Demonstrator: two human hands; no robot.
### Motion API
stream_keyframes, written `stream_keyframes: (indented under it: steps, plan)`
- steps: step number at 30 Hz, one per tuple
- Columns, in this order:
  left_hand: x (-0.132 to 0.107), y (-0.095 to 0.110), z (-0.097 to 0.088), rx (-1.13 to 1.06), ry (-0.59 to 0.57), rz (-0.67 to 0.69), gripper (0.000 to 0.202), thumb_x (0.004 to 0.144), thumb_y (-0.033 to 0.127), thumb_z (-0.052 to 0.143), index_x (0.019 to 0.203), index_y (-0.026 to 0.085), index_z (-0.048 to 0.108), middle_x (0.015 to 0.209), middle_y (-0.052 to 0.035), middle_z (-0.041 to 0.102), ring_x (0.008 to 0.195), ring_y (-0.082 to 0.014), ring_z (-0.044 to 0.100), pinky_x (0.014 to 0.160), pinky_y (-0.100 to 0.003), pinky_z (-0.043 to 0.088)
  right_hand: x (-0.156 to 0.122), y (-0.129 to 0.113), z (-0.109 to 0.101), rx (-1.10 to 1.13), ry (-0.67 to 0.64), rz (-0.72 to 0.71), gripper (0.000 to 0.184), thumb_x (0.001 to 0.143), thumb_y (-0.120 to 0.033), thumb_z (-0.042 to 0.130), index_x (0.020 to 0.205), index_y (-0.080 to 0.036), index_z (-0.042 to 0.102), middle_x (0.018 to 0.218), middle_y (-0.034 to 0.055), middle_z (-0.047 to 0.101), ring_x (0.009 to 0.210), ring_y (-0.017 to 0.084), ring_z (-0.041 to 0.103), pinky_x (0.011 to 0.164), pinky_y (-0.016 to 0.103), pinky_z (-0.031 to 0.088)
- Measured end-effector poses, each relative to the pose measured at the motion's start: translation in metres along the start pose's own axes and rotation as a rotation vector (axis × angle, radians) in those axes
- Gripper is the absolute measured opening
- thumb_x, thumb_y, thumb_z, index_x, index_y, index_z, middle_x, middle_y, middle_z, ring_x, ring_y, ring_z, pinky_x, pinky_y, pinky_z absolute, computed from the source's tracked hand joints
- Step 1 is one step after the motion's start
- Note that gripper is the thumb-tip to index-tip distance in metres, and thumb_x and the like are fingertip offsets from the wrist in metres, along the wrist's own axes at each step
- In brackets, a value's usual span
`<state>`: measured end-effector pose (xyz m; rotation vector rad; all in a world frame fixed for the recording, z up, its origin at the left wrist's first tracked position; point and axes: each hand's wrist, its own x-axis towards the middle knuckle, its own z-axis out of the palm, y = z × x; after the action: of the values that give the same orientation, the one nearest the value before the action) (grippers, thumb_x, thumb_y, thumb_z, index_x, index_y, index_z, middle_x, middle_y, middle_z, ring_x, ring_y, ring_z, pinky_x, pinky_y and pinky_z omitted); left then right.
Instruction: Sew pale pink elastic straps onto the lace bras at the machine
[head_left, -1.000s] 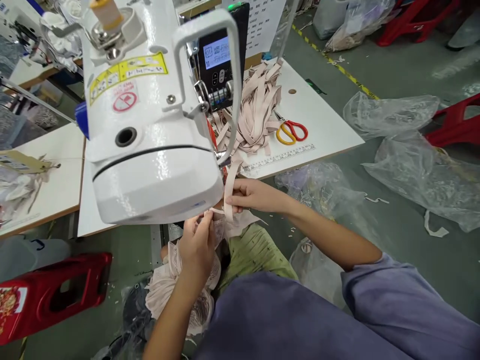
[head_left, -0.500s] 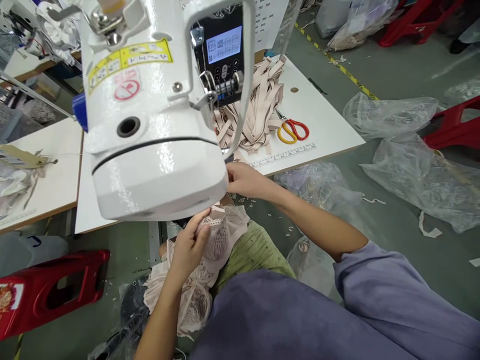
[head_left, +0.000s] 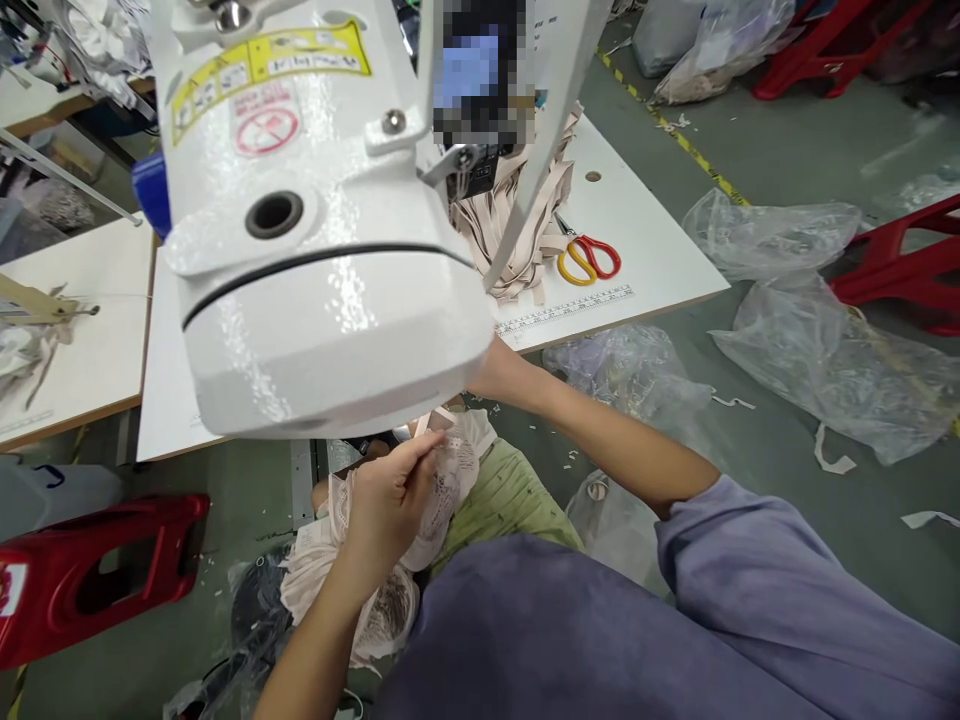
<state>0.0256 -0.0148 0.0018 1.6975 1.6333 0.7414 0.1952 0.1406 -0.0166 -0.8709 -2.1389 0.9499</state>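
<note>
A white sewing machine head (head_left: 337, 330) fills the upper middle of the view and covers its needle area. Below its front edge, my left hand (head_left: 390, 495) pinches the edge of a pale pink lace bra (head_left: 454, 460), which hangs down over my lap. A narrow pink strap (head_left: 433, 420) shows just above those fingertips. My right hand (head_left: 499, 372) reaches behind the right side of the machine head, so its fingers are hidden and what they touch does not show. More pink lace bra pieces (head_left: 386, 615) lie beneath my left forearm.
On the white table (head_left: 660, 260) lie a heap of beige straps (head_left: 517, 225), red-and-yellow scissors (head_left: 589, 260) and a printed ruler strip (head_left: 570, 310). Red stools (head_left: 165, 570) stand on both sides. Clear plastic bags (head_left: 840, 350) litter the floor at right.
The camera view has shifted, and the machine head looks larger. My left hand has turned and moved slightly right and down with the bra edge. My right fingers have passed behind the machine head.
</note>
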Motion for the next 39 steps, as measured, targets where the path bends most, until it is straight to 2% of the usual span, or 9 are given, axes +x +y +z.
stream_keyframes:
  steps: [4, 9, 10, 13, 15, 20, 30, 36, 39]
  plan:
    - [0.008, 0.003, -0.005, -0.043, 0.024, -0.057, 0.031, 0.096, 0.033, 0.053, 0.114, 0.02, 0.075, 0.107, -0.0054, 0.079, 0.084, -0.0179, 0.074, 0.067, -0.023, 0.056, 0.0, -0.005, -0.002, 0.023, -0.004, 0.008, 0.013, 0.085, -0.021, 0.056, 0.093, -0.016, 0.065, 0.108, 0.01, 0.058, 0.091, 0.023, 0.055, 0.079, 0.036, 0.049]
    - [0.014, 0.008, -0.01, -0.056, 0.005, -0.165, 0.034, 0.096, 0.038, 0.053, 0.114, 0.02, 0.075, 0.086, -0.0036, 0.08, 0.067, -0.0177, 0.071, 0.055, -0.024, 0.053, -0.002, -0.006, -0.004, 0.059, -0.025, 0.03, 0.011, 0.087, -0.026, 0.057, 0.09, -0.017, 0.063, 0.098, 0.0079, 0.058, 0.087, 0.021, 0.054, 0.077, 0.035, 0.05]
    - [0.014, 0.008, -0.01, -0.053, 0.01, -0.169, 0.034, 0.096, 0.038, 0.053, 0.114, 0.02, 0.076, 0.089, -0.0042, 0.08, 0.072, -0.0191, 0.073, 0.057, -0.025, 0.054, -0.002, -0.006, -0.004, 0.067, -0.028, 0.035, 0.011, 0.088, -0.026, 0.058, 0.089, -0.017, 0.063, 0.097, 0.0077, 0.057, 0.086, 0.021, 0.054, 0.077, 0.036, 0.05]
    - [0.015, 0.007, -0.01, -0.061, 0.032, -0.149, 0.032, 0.095, 0.036, 0.054, 0.111, 0.02, 0.077, 0.108, -0.0058, 0.078, 0.098, -0.0237, 0.074, 0.075, -0.029, 0.058, -0.003, -0.006, -0.004, 0.09, -0.022, 0.048, 0.01, 0.088, -0.025, 0.059, 0.088, -0.017, 0.064, 0.1, 0.0081, 0.058, 0.089, 0.022, 0.056, 0.081, 0.038, 0.052]
    - [0.015, 0.007, -0.01, -0.058, 0.03, -0.138, 0.033, 0.096, 0.036, 0.053, 0.111, 0.019, 0.077, 0.111, -0.0059, 0.078, 0.104, -0.0244, 0.073, 0.079, -0.029, 0.058, -0.003, -0.007, -0.004, 0.107, -0.016, 0.052, 0.01, 0.088, -0.024, 0.059, 0.089, -0.017, 0.065, 0.106, 0.0084, 0.059, 0.094, 0.023, 0.057, 0.085, 0.039, 0.052]
    - [0.017, 0.007, -0.009, -0.012, 0.023, -0.116, 0.034, 0.096, 0.035, 0.052, 0.11, 0.017, 0.077, 0.11, -0.0061, 0.078, 0.099, -0.0239, 0.074, 0.074, -0.027, 0.057, -0.002, -0.006, -0.004, 0.146, -0.015, 0.035, 0.011, 0.088, -0.025, 0.06, 0.095, -0.018, 0.067, 0.112, 0.0085, 0.059, 0.103, 0.025, 0.058, 0.091, 0.04, 0.052]
    - [0.017, 0.007, -0.008, -0.025, 0.047, -0.13, 0.031, 0.095, 0.037, 0.055, 0.106, 0.02, 0.078, 0.106, -0.0049, 0.079, 0.103, -0.0262, 0.072, 0.075, -0.029, 0.058, 0.0, -0.004, -0.004, 0.099, -0.025, 0.057, 0.003, 0.086, -0.02, 0.062, 0.086, -0.018, 0.065, 0.103, 0.0071, 0.058, 0.097, 0.024, 0.058, 0.096, 0.041, 0.049]
    - [0.017, 0.007, -0.008, -0.01, 0.045, -0.135, 0.033, 0.096, 0.037, 0.053, 0.107, 0.018, 0.077, 0.107, -0.0062, 0.078, 0.098, -0.0231, 0.073, 0.076, -0.027, 0.057, 0.002, 0.0, -0.004, 0.056, -0.026, 0.017, 0.007, 0.087, -0.023, 0.06, 0.082, -0.018, 0.062, 0.096, 0.0065, 0.056, 0.087, 0.021, 0.056, 0.088, 0.038, 0.051]
    - [0.014, 0.004, -0.009, 0.044, 0.086, -0.112, 0.032, 0.095, 0.039, 0.055, 0.105, 0.02, 0.078, 0.097, -0.0065, 0.079, 0.091, -0.0227, 0.073, 0.067, -0.026, 0.056, 0.003, 0.007, 0.001, 0.03, 0.006, -0.012, 0.015, 0.088, -0.03, 0.06, 0.081, -0.017, 0.061, 0.095, 0.0069, 0.055, 0.082, 0.019, 0.054, 0.08, 0.034, 0.049]
